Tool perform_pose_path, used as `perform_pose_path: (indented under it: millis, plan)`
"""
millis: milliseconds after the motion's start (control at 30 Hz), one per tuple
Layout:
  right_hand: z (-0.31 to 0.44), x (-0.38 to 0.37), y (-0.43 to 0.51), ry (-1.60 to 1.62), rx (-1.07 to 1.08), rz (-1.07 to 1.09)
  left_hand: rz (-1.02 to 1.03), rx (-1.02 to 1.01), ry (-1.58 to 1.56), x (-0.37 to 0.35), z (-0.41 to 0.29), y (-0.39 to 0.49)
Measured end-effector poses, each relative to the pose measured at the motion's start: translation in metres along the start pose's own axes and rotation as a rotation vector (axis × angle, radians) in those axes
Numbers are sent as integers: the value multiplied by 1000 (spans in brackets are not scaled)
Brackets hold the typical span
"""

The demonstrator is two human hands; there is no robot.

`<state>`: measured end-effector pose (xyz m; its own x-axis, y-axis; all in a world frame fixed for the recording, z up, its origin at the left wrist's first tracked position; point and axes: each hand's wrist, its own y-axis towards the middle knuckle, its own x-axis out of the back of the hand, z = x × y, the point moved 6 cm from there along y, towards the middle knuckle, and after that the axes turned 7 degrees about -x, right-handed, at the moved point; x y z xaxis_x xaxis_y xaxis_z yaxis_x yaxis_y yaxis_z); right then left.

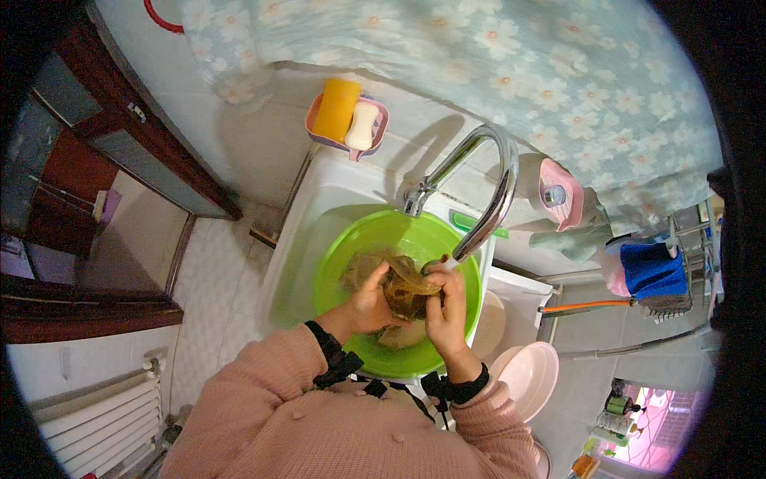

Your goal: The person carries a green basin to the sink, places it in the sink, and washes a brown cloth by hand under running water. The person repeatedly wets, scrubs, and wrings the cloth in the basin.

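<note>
Both hands are over a bright green plastic basin standing in a white sink. My left hand grips the left side of a wet brown item, fingers spread along it. On the other side my right hand pinches its upper edge. The item looks soft, like cloth or a shoe, with a dark hollow in the middle; its exact kind is unclear. More brown material lies lower in the basin, blurred as if under water. A chrome gooseneck faucet arches over the basin, its spout end close to my right hand.
Behind the sink, a pink soap dish holds a yellow block and a white soap bar. A green brush or comb lies by the faucet. Pale basins stand at right; a blue cloth hangs farther right.
</note>
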<state>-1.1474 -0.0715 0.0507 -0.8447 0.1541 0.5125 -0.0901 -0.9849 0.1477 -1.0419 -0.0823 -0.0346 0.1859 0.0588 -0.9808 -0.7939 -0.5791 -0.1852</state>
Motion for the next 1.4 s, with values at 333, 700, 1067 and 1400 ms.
perform_pose_path:
  millis: [333,700,1067,1400]
  plan:
    - [23,-3,-17,-256,25,-13,-183,-233,174,15,-1,30]
    - [-30,-13,-2,482,-421,-90,-245,-618,627,1,-11,36]
    - [-31,-16,11,561,-560,-111,-585,-441,961,29,-15,29]
    - [-30,-18,12,547,-545,77,-435,-41,1237,13,-53,21]
